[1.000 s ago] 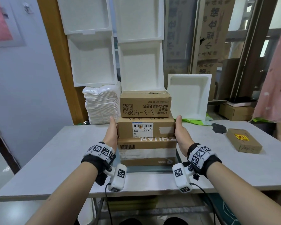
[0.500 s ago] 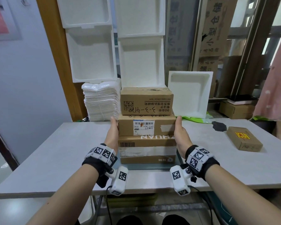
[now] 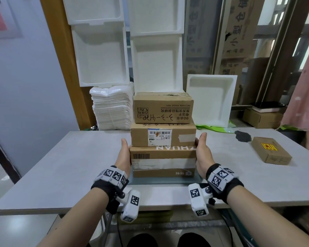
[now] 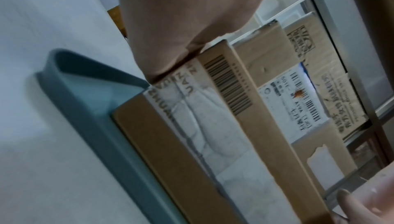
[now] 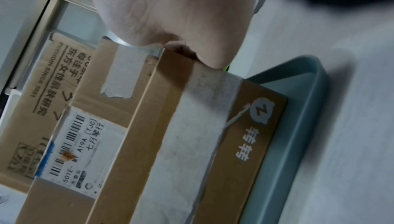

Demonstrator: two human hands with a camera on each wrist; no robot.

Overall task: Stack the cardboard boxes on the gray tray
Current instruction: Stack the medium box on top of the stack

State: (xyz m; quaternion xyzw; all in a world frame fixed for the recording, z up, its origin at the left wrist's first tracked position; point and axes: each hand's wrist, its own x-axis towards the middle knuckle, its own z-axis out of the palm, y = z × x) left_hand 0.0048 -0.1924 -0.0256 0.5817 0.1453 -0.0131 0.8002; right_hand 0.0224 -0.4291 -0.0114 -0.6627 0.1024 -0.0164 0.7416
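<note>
Three cardboard boxes stand stacked on the gray tray [image 3: 163, 180] at the middle of the table. The bottom box [image 3: 163, 162] carries white tape, the middle box [image 3: 163, 137] a barcode label, the top box [image 3: 163, 107] printed text. My left hand [image 3: 124, 154] lies flat against the stack's left side, about where the bottom and middle boxes meet. My right hand [image 3: 202, 152] presses the right side at the same height, thumb up. The wrist views show the tray rim [image 4: 70, 109] [image 5: 304, 126] and each palm on a box edge.
A small flat cardboard box [image 3: 270, 152] with a yellow and red sticker lies on the table at the right. A dark flat piece [image 3: 243, 136] sits behind it. White foam trays [image 3: 210, 100] and a pile of white sheets [image 3: 112, 107] stand along the table's back edge.
Both hands have slid a little lower on the stack's sides, from the middle box toward the seam with the bottom box. The boxes have stayed in place.
</note>
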